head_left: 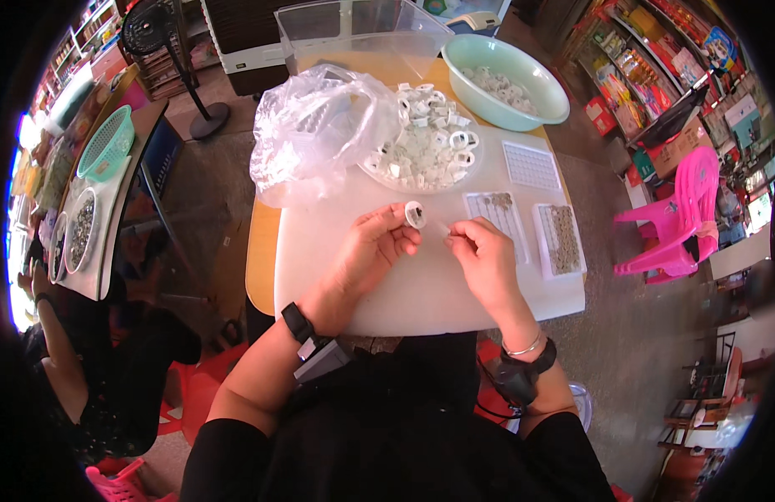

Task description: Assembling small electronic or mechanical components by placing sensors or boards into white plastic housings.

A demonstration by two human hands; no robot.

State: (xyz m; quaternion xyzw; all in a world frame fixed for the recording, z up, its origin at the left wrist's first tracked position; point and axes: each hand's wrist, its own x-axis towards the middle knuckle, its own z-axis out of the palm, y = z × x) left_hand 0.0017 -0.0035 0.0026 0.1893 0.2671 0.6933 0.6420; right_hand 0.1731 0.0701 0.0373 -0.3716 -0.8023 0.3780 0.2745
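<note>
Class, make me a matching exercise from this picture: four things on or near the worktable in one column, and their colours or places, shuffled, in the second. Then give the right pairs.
Things
1. bowl
2. plastic chair
3. small white ring
4. plastic bag

Colour or place
A. pink, right of the table
B. held in the left hand
C. pale green, at the table's far end
D. clear and crumpled, beside the heaped plate

Pairs: 1-C, 2-A, 3-B, 4-D

Black top, short sleeves; L wrist black watch (298, 322); R wrist silver bangle (522, 347) w/ black strap.
</note>
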